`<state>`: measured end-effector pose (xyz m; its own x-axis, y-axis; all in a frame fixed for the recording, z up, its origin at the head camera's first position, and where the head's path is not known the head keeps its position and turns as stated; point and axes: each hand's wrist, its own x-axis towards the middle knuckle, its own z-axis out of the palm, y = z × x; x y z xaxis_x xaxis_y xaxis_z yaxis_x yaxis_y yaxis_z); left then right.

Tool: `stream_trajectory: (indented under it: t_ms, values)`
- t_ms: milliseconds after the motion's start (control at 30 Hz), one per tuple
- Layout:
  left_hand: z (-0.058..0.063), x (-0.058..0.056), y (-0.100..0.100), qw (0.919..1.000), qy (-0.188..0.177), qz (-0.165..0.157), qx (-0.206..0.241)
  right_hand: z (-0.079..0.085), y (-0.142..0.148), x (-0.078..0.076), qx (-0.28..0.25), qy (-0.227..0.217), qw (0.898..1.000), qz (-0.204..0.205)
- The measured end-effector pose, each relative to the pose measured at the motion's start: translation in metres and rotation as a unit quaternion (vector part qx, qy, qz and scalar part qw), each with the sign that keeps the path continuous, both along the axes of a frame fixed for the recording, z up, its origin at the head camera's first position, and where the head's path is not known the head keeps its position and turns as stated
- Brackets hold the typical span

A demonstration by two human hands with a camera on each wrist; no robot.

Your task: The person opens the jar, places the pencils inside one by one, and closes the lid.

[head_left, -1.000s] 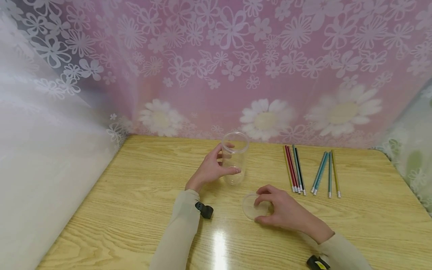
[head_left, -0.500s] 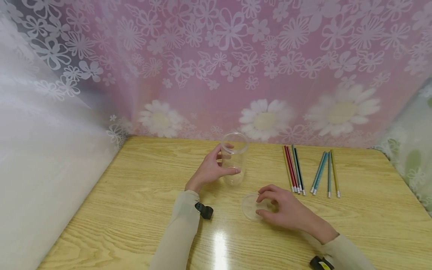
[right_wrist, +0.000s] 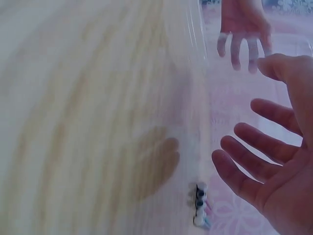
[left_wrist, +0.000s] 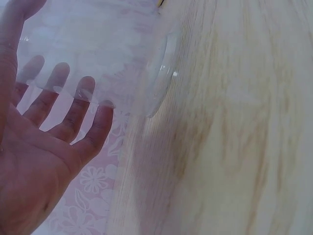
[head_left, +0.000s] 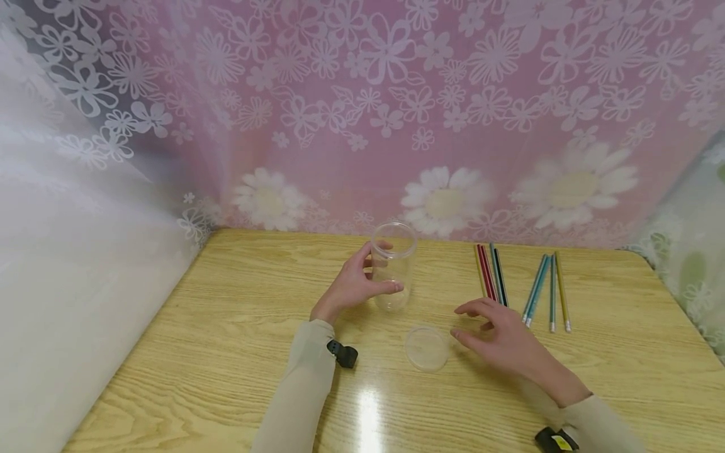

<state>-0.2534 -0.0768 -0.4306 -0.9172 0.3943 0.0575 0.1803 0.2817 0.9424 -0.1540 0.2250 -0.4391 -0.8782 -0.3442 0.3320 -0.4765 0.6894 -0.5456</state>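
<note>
My left hand [head_left: 351, 283] grips a clear plastic cup [head_left: 394, 267] that stands upright near the middle of the table. Its thumb lies across the front of the cup, and in the left wrist view the fingers [left_wrist: 85, 88] wrap behind the see-through wall. A round clear lid [head_left: 427, 348] lies flat on the wood in front of the cup. Just right of the lid, my right hand [head_left: 504, 336] hovers over the table with relaxed fingers and nothing in them. In the right wrist view those fingers [right_wrist: 259, 147] are spread apart, their shadow falling on the wood.
Several pencils in red, black, teal and yellow [head_left: 488, 274] lie right of the cup, their near ends partly behind my right hand. More teal and yellow pencils [head_left: 553, 292] lie further right. A pink flowered curtain [head_left: 351, 176] hangs along the table's [head_left: 226, 352] back edge.
My right hand has let go of the lid and moved right and a little away from me, toward the pencils. The lid stays on the table; my left hand and the cup have not moved.
</note>
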Motion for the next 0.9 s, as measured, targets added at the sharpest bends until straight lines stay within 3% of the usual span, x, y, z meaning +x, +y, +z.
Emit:
stream_trajectory:
  t_ms: [200,500,767,900]
  values:
    - [0.000,0.000,0.001,1.0000,0.002,-0.001,0.002,0.002,0.016,-0.008,-0.015,0.030,0.999,-0.040]
    - [0.000,0.000,0.000,1.0000,0.001,-0.004,0.001,0.005,0.040,-0.025,-0.060,-0.009,0.992,-0.106]
    - [-0.001,0.000,0.000,1.0000,0.000,-0.003,0.003,0.006,0.060,-0.057,-0.043,-0.005,0.988,-0.147]
    - [-0.001,-0.001,0.000,1.0000,0.001,-0.005,0.007,0.007,0.066,-0.072,-0.028,-0.038,0.985,-0.164]
